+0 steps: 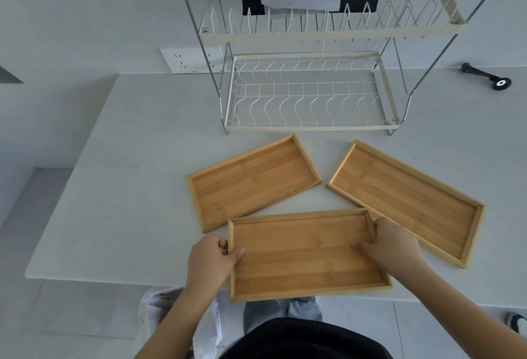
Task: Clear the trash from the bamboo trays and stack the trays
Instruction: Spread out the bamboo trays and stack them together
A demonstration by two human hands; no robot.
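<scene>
While near tray overhung table edge, my left hand and right hand clamped its short ends. All trays showed no trash. Risk judged: near tray's far-left corner overlapped far-left tray; careless lift could snag, shift it toward right tray.

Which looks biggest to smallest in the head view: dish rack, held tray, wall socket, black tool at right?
1. dish rack
2. held tray, though its nearness to the camera enlarges it
3. wall socket
4. black tool
</scene>
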